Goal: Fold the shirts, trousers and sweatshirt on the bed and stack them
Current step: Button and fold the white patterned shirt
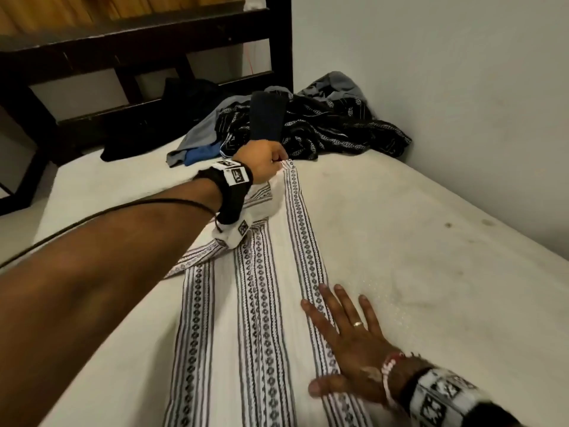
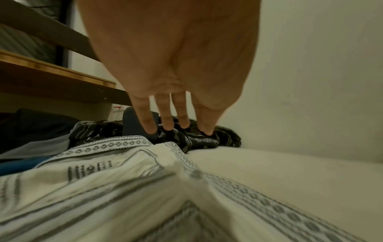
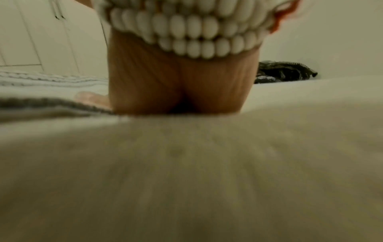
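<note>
A white shirt [image 1: 246, 318] with grey patterned stripes lies flat along the bed [image 1: 400, 241]. My left hand [image 1: 268, 160] reaches to its far end. In the left wrist view the fingers [image 2: 167, 121] point straight down just beyond the shirt's patterned edge [image 2: 116, 144] and hold nothing there. My right hand [image 1: 338, 322] lies flat with fingers spread on the shirt's right edge, partly on the mattress. The right wrist view shows only the heel of that hand [image 3: 180, 86] on the sheet. A heap of unfolded clothes [image 1: 332, 127] lies in the far corner.
The heap holds a dark patterned garment [image 2: 196, 140], a grey one [image 1: 203, 134], a blue one [image 1: 200, 154] and a black one [image 1: 138, 134]. A dark wooden bed frame [image 1: 123, 41] stands behind it. A wall [image 1: 462, 87] runs along the bed's right side.
</note>
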